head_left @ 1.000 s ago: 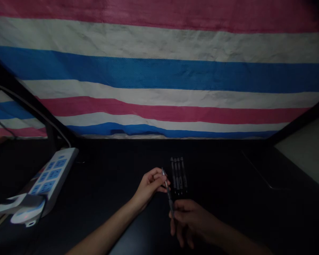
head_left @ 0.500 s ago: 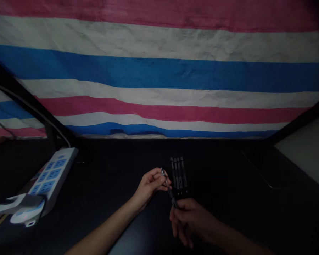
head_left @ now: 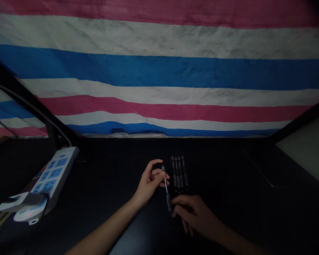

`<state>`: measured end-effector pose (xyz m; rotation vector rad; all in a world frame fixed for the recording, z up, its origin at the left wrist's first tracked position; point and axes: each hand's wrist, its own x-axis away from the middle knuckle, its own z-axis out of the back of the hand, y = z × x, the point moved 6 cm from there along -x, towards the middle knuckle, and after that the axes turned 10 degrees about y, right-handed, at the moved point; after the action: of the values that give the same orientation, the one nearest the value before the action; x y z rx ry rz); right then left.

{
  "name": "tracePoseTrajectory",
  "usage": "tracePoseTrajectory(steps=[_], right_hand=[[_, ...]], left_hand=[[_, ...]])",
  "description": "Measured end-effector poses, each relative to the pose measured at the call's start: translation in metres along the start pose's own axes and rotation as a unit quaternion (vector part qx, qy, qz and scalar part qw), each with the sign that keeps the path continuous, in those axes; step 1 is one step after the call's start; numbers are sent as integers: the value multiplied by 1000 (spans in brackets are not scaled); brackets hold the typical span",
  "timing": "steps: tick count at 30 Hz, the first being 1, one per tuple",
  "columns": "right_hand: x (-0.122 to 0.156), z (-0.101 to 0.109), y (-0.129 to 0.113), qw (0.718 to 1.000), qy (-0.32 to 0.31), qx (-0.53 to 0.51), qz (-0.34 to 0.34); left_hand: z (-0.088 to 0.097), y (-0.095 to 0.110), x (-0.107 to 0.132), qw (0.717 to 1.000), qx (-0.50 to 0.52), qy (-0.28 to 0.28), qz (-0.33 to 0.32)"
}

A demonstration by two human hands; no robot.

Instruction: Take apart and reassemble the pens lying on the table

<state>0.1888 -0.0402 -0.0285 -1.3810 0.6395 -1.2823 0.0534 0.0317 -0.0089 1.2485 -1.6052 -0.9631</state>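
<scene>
My left hand [head_left: 149, 182] pinches a dark pen [head_left: 168, 199] with a clear, shiny barrel near its upper end. The thumb lies across the barrel, and the index finger is bent over the pen's top. It slants slightly, with its dark grip section pointing down towards me. Beside that lower end is my right hand [head_left: 198, 214], thumb and index finger apart; whether a fingertip still brushes the pen is too dark to tell. Just beyond, several similar pens [head_left: 178, 173] lie side by side in a row on the black table [head_left: 108, 170].
A white power strip [head_left: 57, 173] with blue sockets lies at the left, with a plug and cable [head_left: 34, 202] at its near end. A dark flat panel [head_left: 271, 170] lies to the right. Striped red, white and blue sheeting [head_left: 159, 71] hangs behind the table.
My right hand has loosened from the pen's lower end and shifted slightly right. The pen now stands straighter in my left hand, whose index finger has risen onto its top.
</scene>
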Motion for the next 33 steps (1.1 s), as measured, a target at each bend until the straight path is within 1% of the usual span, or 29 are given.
tracePoseTrajectory(steps=[2,4,7,13,18,24,28,33], right_hand=[[1,3,-3,996,31,71,39],[3,5,-8,983,59,148,89],[6,4,-14,963,75,217,138],[7,3,-16,953,72,242,170],[9,1,-20,941,65,263,201],[12,-2,-23,928,65,291,223],[14,-4,-20,920,65,312,229],[13,-5,-20,917,67,322,228]], left_hand=[[0,0,-1,1000,-8,5,-1],[2,-1,-2,1000,-16,12,1],[5,-2,-4,1000,-20,24,0],[7,2,-5,998,-20,49,-20],[5,3,-4,999,-20,41,-20],[6,2,-4,999,-18,37,-20],[8,4,-5,998,-23,49,-28],[8,8,-10,998,-18,56,-36]])
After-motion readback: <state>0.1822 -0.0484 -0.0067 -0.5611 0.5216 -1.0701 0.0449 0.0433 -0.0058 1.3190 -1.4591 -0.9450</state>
